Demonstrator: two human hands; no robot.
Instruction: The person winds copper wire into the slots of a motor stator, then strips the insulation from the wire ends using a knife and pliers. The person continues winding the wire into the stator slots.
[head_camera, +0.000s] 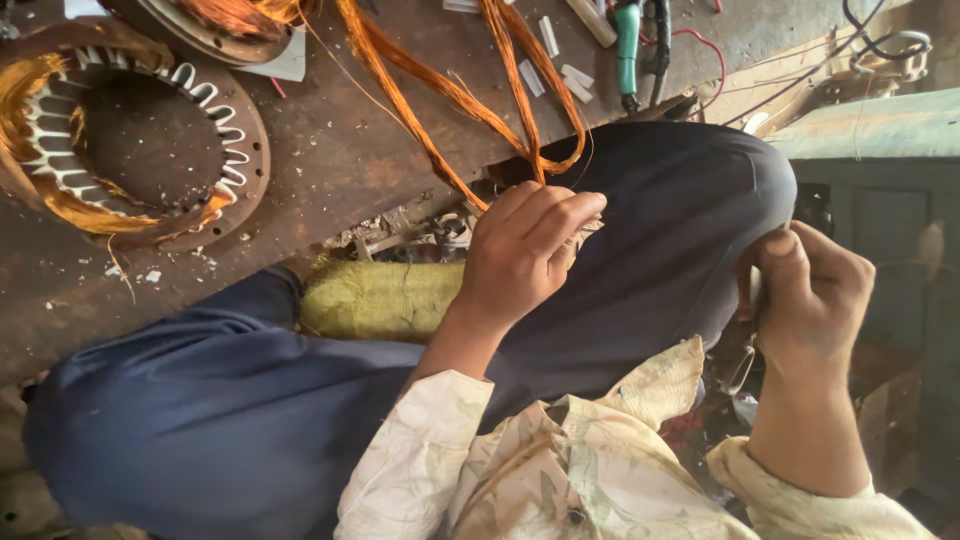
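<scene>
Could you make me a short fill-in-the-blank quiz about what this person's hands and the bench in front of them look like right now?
1. The left hand pinches a bundle of wire whose colour is ____.
2. The round metal motor core lies on the bench toward the picture's ____ side.
3. The right hand is closed beside the person's ____, clad in dark blue trousers.
4. The person's sleeves are pale with a ____ pattern.

Missing words: orange; left; knee; leaf
</scene>
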